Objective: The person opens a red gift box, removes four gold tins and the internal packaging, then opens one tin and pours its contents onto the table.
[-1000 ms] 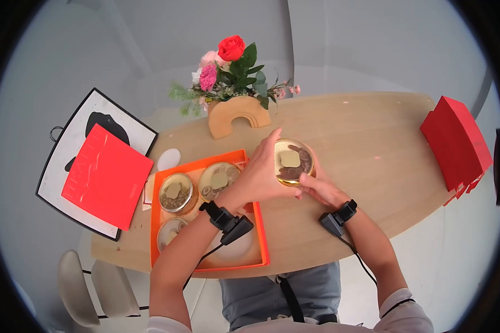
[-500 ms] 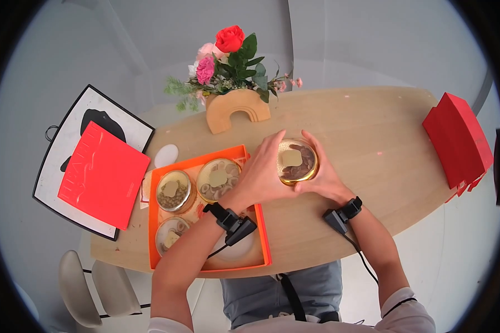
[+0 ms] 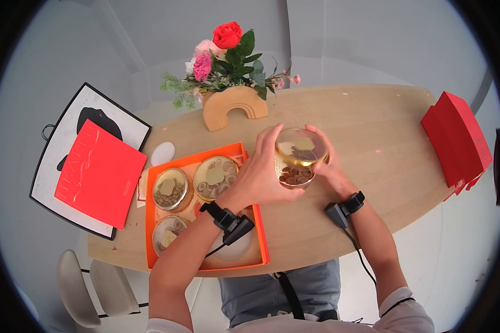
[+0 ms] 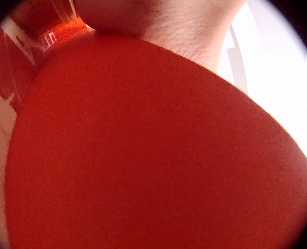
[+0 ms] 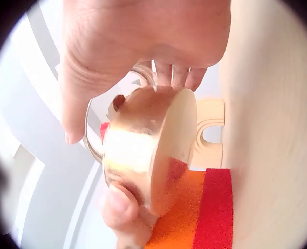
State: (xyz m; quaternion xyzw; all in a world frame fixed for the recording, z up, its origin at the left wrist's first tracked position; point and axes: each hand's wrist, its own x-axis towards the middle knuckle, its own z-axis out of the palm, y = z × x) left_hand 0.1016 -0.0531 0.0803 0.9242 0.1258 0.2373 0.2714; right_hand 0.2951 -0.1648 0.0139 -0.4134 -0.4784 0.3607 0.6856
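In the head view a gold-rimmed clear lid [image 3: 303, 145] is tilted up off a round container [image 3: 294, 176] of brown pieces. The left hand [image 3: 261, 176] grips the container's side. The right hand [image 3: 332, 169] pinches the lid between thumb and fingers. In the right wrist view the container's gold body [image 5: 138, 140] shows its pale underside, with the right hand [image 5: 143, 41] above it. An orange surface fills most of the left wrist view, where only skin at the top edge shows.
An orange box [image 3: 265, 238] with several round containers lies left of the hands. Behind stands a flower arrangement in a wooden arch [image 3: 216, 108]. A red folder [image 3: 100, 175] rests on a framed board at left; a red box [image 3: 455, 141] stands at far right.
The lid has come away from the container, rising and tilting toward the right with the right hand. The brown pieces inside are now uncovered at the front. The left hand still grips the container.
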